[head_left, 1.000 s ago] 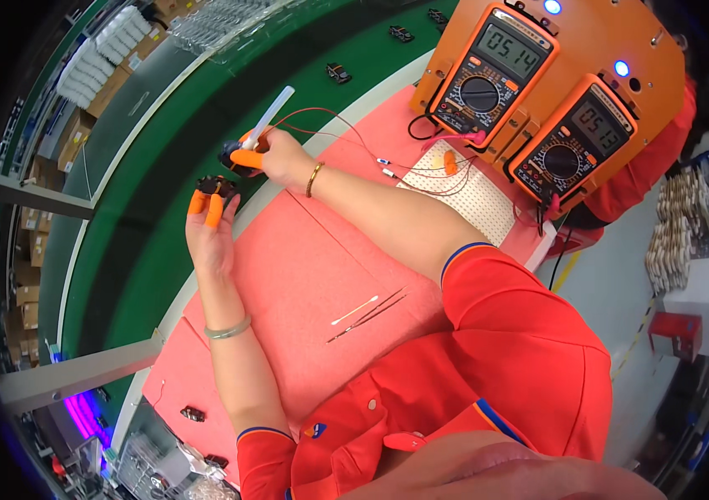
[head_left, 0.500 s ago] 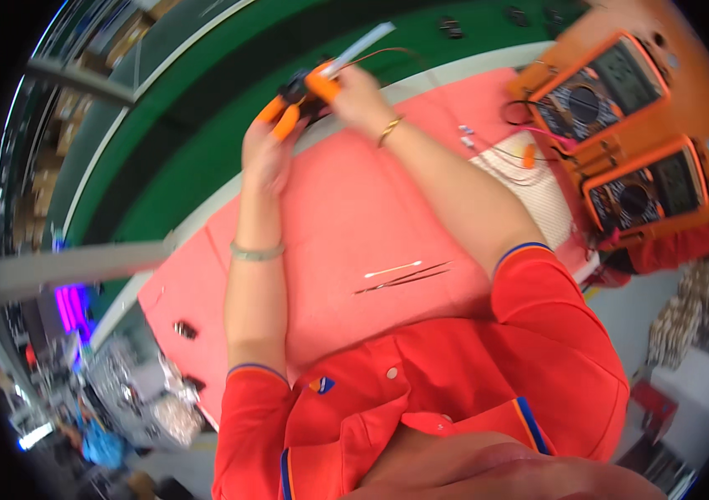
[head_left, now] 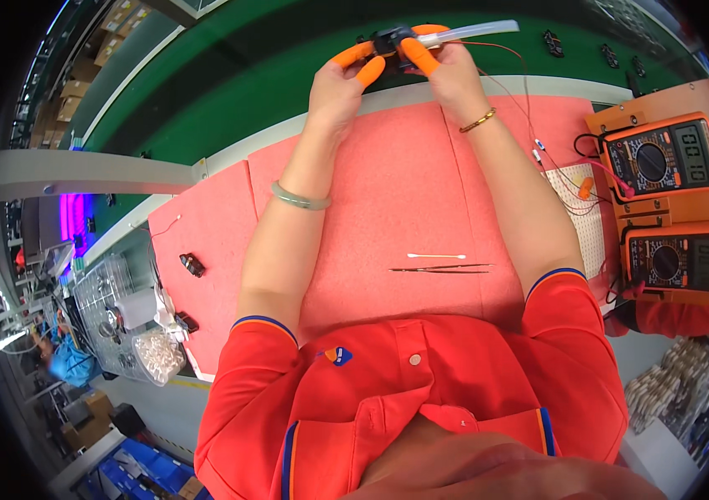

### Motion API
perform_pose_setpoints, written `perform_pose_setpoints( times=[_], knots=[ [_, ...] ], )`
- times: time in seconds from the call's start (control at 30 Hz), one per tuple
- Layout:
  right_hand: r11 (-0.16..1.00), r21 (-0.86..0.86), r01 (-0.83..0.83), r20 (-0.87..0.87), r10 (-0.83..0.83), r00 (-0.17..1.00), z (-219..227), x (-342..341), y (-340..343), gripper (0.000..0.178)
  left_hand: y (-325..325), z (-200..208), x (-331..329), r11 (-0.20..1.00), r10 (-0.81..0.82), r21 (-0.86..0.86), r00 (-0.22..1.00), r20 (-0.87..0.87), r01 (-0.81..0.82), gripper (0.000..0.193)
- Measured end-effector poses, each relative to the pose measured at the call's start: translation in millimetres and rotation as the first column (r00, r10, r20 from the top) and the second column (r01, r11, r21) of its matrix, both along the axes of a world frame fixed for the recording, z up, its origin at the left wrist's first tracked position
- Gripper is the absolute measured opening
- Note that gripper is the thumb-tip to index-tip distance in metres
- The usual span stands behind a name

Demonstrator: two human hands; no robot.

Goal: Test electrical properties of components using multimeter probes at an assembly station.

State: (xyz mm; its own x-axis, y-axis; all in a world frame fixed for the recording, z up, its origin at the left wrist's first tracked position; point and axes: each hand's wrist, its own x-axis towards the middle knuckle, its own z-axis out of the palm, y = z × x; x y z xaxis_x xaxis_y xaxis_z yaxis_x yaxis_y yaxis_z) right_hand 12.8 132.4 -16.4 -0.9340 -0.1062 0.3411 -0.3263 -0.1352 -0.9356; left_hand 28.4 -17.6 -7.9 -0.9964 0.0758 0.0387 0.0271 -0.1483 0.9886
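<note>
Both of my hands reach over the far edge of the pink mat, orange covers on thumbs and fingers. My left hand [head_left: 342,90] grips a small black part [head_left: 389,40] from its left side, between thumb and finger. At its right side, my right hand [head_left: 453,77] closes round a pale translucent strip-like tool [head_left: 479,31], which points off to the right. The orange-covered thumb of that hand lies against the black part. A thin red wire [head_left: 511,52] runs from near this hand down toward the meters. My fingers hide the contact between tool and part.
Tweezers [head_left: 442,268] and a cotton swab [head_left: 436,256] lie on the pink mat [head_left: 388,200]. Two orange multimeters [head_left: 663,157] stand at right. Another black part [head_left: 192,264] sits at left. Beyond the mat, a green conveyor belt [head_left: 271,75] carries several black parts [head_left: 553,43].
The whole view has shifted, so hands, mat and meters appear elsewhere in the picture. Both hands still hold the black part, and the pale tool now lies closer to level.
</note>
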Motion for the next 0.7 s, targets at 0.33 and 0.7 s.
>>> perform_pose_setpoints(
  times=[0.33, 0.7],
  knots=[
    [0.946, -0.316, 0.069, 0.309, 0.034, 0.95, 9, -5, 21, 0.027, -9, 20, 3, 0.874, -0.121, 0.458, 0.985, -0.123, 0.164, 0.037],
    [0.909, -0.407, 0.095, 0.348, 0.058, 0.936, 10, -6, 21, 0.026, -12, 17, 2, 0.553, -0.287, 0.799, 0.954, -0.085, 0.238, 0.032]
  ],
)
